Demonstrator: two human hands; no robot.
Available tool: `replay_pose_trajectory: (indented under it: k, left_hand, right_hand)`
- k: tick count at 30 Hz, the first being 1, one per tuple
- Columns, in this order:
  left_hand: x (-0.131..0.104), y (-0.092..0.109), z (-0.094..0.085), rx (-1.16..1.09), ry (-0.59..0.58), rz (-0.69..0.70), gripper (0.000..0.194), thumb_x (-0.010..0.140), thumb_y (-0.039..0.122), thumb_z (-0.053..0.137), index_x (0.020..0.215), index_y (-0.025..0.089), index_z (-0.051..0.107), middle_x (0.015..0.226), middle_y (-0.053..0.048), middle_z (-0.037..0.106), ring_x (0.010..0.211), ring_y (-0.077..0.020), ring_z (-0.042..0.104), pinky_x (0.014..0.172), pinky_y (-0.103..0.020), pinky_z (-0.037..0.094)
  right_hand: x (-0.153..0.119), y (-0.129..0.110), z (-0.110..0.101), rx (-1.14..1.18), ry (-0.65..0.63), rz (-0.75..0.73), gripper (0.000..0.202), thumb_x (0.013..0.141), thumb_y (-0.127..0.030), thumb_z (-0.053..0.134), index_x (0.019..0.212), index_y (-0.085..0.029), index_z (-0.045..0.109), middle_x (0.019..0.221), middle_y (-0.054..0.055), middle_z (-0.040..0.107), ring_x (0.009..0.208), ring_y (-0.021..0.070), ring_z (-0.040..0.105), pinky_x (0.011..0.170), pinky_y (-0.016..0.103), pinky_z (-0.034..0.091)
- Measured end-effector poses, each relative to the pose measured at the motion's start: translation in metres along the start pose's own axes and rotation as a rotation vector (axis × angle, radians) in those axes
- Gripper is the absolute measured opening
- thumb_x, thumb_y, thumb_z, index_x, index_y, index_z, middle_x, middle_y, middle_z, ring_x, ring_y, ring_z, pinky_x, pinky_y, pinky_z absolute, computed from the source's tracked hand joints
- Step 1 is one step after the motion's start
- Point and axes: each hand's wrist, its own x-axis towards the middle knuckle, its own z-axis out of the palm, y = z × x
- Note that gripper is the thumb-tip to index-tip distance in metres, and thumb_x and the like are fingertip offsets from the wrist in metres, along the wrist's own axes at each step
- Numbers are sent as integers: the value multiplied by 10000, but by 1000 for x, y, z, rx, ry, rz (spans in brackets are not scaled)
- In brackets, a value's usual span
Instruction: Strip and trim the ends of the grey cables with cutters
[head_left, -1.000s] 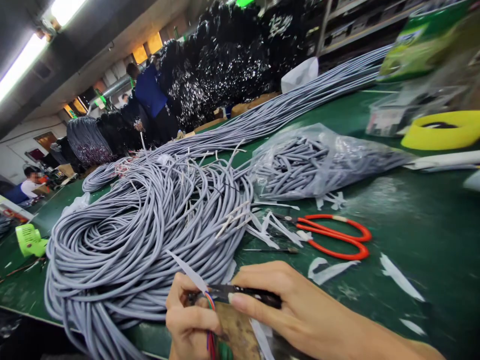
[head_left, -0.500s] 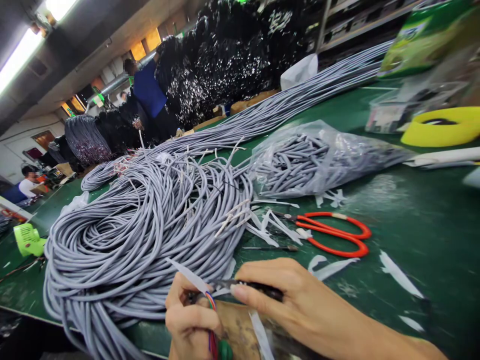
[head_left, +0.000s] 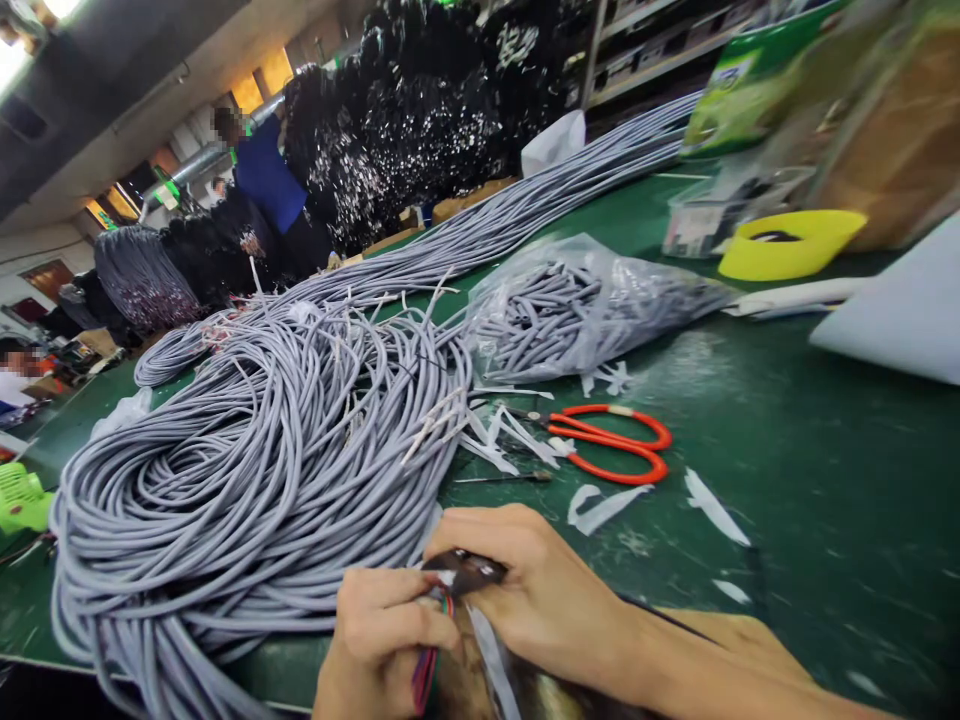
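Low in the head view, my left hand (head_left: 386, 640) is closed around a bundle of thin coloured wires (head_left: 425, 680), red, green and blue among them. Just to its right, my right hand (head_left: 532, 590) grips a dark metal hand tool (head_left: 476, 568), mostly covered by the fingers, so its kind is unclear. The tool's end meets the wires at my left fingertips, where a bit of white (head_left: 445, 577) shows. Below the hands, a white strip (head_left: 495, 665) lies over a worn brown surface (head_left: 469, 650). A big coil of grey cables (head_left: 262, 480) spreads beside my left hand.
Red-handled scissors (head_left: 622, 440) lie on the green table (head_left: 817, 480) among white scraps (head_left: 607, 510). Behind them are a clear bag of short grey tubing pieces (head_left: 540, 310) and a yellow ring (head_left: 791, 245). A small green fan (head_left: 22, 497) stands at left. People work in the background.
My right hand and the tool have come closer to my left fingers. The long white strip that stuck out from the left hand no longer shows there. The view has shifted right.
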Motion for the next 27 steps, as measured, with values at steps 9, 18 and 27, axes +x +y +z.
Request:
replay_pose_trajectory:
  k: [9,18,27]
  left_hand:
    - [7,-3,-4,-103,105,10,427,855,294,361,443,210,436,404,4,439,391,-106,424,424,-232,313]
    - [3,-2,1,-152,457,-17,353,805,224,438,454,188,419,585,-27,609,499,-115,552,477,-225,410]
    - [0,-5,3,33,391,5,356,772,228,446,421,208,507,487,-18,531,450,-117,499,449,-227,376]
  right_hand:
    - [12,0,-4,-76,108,-47,211,695,-116,382,575,-177,545,515,-5,550,466,98,472,468,194,328]
    - [12,5,-13,-128,-232,181,366,899,-396,250,683,-211,482,613,-16,553,576,133,521,567,220,388]
    - [9,-2,-7,-63,-252,162,334,893,-374,312,733,-198,547,661,-6,589,597,123,513,576,206,370]
